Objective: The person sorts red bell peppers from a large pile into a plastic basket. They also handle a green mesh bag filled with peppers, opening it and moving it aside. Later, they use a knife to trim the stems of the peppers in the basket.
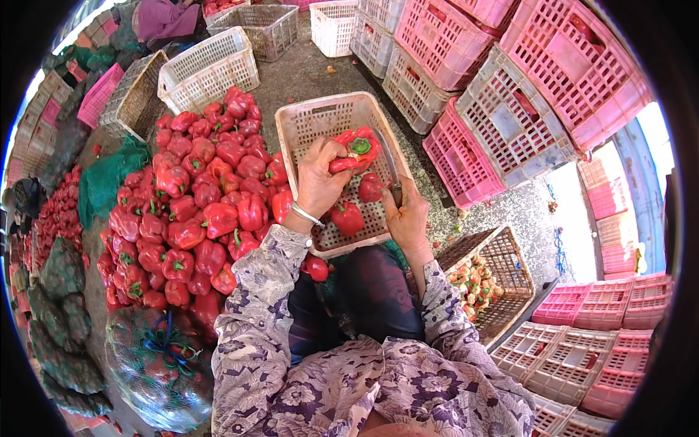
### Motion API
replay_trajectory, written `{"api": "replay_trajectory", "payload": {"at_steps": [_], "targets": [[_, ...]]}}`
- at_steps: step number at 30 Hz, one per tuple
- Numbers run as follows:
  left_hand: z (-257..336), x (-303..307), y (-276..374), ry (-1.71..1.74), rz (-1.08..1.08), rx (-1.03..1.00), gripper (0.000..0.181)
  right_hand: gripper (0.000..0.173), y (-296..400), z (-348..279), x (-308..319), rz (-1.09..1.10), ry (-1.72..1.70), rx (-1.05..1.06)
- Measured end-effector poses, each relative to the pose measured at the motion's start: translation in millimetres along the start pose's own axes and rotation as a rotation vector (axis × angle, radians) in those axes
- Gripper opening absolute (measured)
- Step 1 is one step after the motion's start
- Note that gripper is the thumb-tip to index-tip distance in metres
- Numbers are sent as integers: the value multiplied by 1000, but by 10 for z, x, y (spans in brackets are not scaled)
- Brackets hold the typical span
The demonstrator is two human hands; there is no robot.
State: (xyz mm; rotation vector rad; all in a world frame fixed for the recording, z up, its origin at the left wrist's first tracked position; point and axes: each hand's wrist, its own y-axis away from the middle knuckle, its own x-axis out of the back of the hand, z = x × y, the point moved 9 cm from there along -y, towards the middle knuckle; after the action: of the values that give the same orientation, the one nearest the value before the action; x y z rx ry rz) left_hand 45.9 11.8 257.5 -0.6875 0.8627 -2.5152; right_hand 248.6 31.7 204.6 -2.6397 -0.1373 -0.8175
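My left hand (322, 177) grips a red bell pepper (357, 148) with its green stem end facing up. In my right hand (405, 213) is a knife (389, 154), its curved blade reaching up along the pepper's right side. Whether the blade touches the pepper, I cannot tell. Both hands are over a white plastic crate (327, 102) in front of my knees. Inside it, below the hands, lie a red pepper (347, 218) and another red piece (371, 188), partly hidden. One more red pepper (316, 268) rests by my legs outside the crate's near edge.
A large heap of red bell peppers (202, 207) lies left, with a filled mesh sack (158, 371) nearer me. A tilted brown crate (505, 262) at right holds cut stem ends (475, 287). Stacked pink and white crates (508, 104) rise beyond. A person (166, 19) is at far left.
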Motion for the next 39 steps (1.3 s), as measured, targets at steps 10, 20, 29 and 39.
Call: {"api": "replay_trajectory", "payload": {"at_steps": [10,20,29,39], "targets": [[11,-273,53,-97,-251,-74,23,67,-367,57,-187,-64,-614,-17],[48,-338,217,152,-255,27,30,46,-383,82,-123,-229,-568,-57],[-153,-365,121,307,-144,239,30,34,-500,261,-24,-44,-677,-233],[-401,-563,277,665,-80,386,39,40,-353,327,-35,-42,-941,-333]]}}
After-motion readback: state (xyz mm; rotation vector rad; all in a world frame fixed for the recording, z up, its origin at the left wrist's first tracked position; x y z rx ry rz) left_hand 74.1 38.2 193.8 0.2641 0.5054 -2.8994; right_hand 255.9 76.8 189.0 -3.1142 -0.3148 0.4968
